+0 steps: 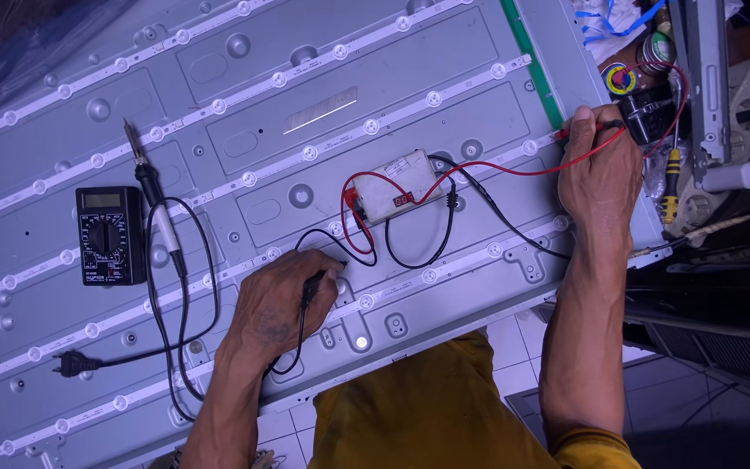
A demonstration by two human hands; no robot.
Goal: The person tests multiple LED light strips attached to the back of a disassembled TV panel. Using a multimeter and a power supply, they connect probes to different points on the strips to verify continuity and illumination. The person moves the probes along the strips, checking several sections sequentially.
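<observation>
Grey metal panel (444, 52) fills the frame, crossed by LED strips (219, 106). Your left hand (281, 304), at lower centre, pinches the black probe (316, 280) against a strip. Your right hand (599, 169), at upper right, grips the red probe (585, 130). Between them sits the white tester box (395, 188); a black multimeter (110, 235) lies at left.

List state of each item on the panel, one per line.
left hand: closed on black probe, tip on an LED strip
right hand: pinching red probe at strip end
tester box: red display lit
multimeter: screen blank, lying flat, untouched
soldering iron: lying loose, plug unplugged
</observation>
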